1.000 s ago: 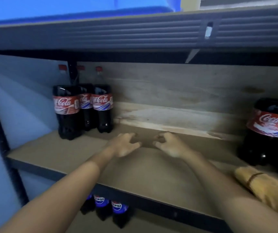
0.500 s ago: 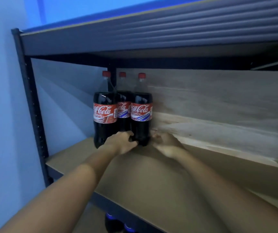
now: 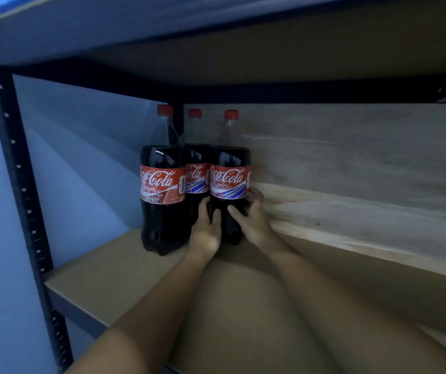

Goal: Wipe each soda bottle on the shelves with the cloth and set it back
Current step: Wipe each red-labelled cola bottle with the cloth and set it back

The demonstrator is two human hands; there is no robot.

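Both hands are clasped round the lower body of the right bottle (image 3: 230, 182), which stands on the shelf (image 3: 103, 287) just beside the wooden back panel (image 3: 351, 163). The left hand (image 3: 205, 233) has its fingers curled round the bottle's left side, and the right hand (image 3: 251, 220) wraps the right side, thumb across the front and fingertips reaching behind just under the label. The bottle appears to rest on the board, not lifted. No cloth is in view, so whether any bottle has been wiped cannot be told; the step in hand looks like taking this bottle up or setting it down, and the wiping of the group seems largely left to do. Three cola bottles stand here in the shelf's left rear corner: the left bottle (image 3: 162, 190) nearest the front, the middle bottle (image 3: 196, 174) set behind, and the held one. Each has a red cap, three caps in all. Two hands, one shelf board in use.
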